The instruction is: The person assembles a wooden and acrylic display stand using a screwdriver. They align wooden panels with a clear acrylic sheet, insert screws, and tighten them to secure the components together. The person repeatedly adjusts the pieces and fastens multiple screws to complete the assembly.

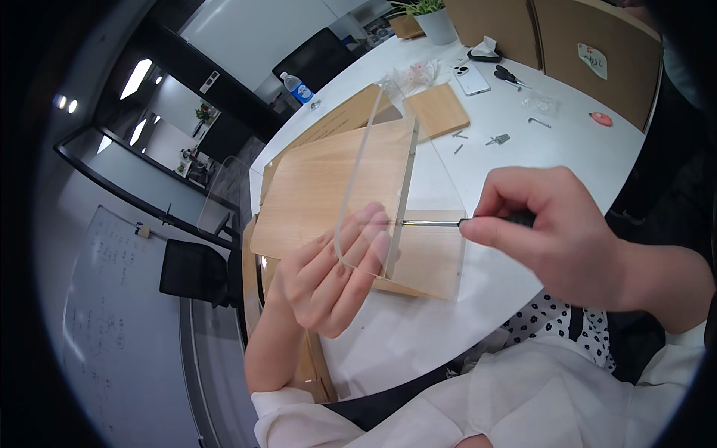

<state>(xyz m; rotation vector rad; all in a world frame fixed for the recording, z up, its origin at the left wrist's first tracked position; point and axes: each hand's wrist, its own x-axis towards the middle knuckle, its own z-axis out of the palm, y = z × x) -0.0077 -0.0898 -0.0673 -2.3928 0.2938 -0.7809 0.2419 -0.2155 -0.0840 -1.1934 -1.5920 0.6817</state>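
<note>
A screwdriver (433,223) with a dark handle is gripped in my right hand (553,231). Its metal shaft points left, and the tip meets the narrow edge of an upright strip beside a light wooden board (314,179). A clear plastic panel (437,190) with a rounded corner stands tilted along that edge. My left hand (328,280) holds the panel near its lower corner. Its fingers are stretched together and show through the plastic, while its thumb is hidden. Whether a screw sits at the tip is too small to tell.
Beyond the board lie a small wooden square (438,110), several loose screws (458,148), a phone (472,78), black scissors (509,75) and a red oval tool (600,119). Large cardboard (597,63) stands at the far right. A bottle (296,87) and a potted plant (435,22) are further back.
</note>
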